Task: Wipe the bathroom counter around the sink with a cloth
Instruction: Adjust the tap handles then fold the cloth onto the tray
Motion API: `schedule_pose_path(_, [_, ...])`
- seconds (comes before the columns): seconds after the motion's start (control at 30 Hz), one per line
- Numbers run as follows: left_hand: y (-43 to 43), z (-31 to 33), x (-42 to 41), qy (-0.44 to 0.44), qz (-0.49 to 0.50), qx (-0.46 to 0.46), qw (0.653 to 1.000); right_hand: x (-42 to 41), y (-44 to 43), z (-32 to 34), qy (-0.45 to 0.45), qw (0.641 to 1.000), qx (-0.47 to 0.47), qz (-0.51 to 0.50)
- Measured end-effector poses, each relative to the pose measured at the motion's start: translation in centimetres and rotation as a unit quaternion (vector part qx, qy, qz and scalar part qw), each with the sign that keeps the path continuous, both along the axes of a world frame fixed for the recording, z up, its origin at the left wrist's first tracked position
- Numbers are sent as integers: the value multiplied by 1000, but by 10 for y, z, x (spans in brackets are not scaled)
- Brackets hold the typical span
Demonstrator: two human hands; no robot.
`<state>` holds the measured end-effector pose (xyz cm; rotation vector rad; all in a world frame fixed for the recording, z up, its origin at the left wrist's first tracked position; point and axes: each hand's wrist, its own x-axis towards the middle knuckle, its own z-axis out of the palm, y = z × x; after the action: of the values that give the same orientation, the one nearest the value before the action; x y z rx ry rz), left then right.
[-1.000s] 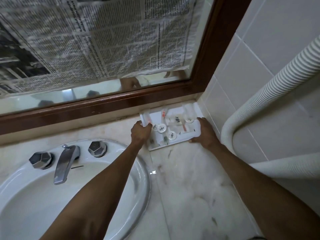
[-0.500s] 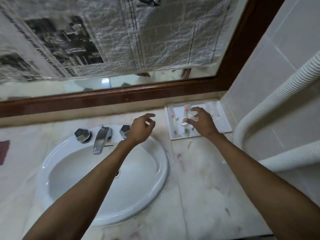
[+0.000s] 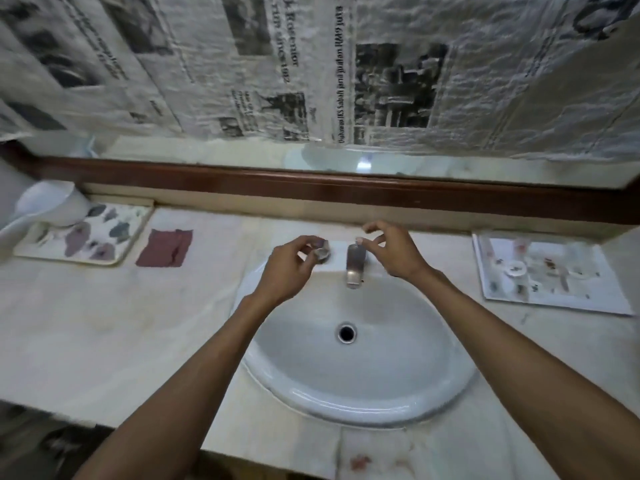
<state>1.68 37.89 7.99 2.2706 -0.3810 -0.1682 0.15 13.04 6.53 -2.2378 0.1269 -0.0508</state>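
- My left hand point(image 3: 289, 268) hovers at the back rim of the white oval ceramic sink point(image 3: 356, 344), fingers curled loosely around the faceted chrome tap knob point(image 3: 322, 252); motion blur keeps me from telling whether they actually grip it.
- My right hand point(image 3: 393, 249) hangs just right of the chrome faucet spout point(image 3: 355, 266), thumb and forefinger nearly pinched, holding nothing I can make out.
- The dark red cloth point(image 3: 164, 248) lies flat on the pale marble counter point(image 3: 104, 323), well to the left of the sink and apart from both hands.
- Just left of the cloth sits a cream rectangular tray with grey and mauve leaf shapes point(image 3: 86, 237), and a white plastic scoop point(image 3: 48, 204) rests at its far corner.
- On the right side of the counter, a white rectangular tray of small toiletry items point(image 3: 547, 271) stands near the wall; its contents are too blurred to name.
- Behind the taps runs the dark wooden mirror frame point(image 3: 311, 187), and crinkled newspaper sheets point(image 3: 311, 64) cover most of the glass.
- A reddish stain point(image 3: 360, 462) marks the counter's front edge below the sink.
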Motion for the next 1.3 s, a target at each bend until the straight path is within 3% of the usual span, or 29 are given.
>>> schedule_pose_path(0.3, [179,-23,24,38,109,12,993,38,183,-17,3,998,19,67])
schedule_pose_path(0.6, [289,-69,82,56,266,55,961,98,280,-52,37,989,4,143])
schedule_pose_path(0.87, [340,-99,186,103,297,118,942,172,324,-95,91,989,-6,117])
schedule_pose_path(1.1, [341,-122,231,117,301,208,923,215,345,-133,45,986,-82,136])
schedule_pose_path(1.3, [359,-135,236,94,308,130,938,229,372,-143,38,976,-168,132])
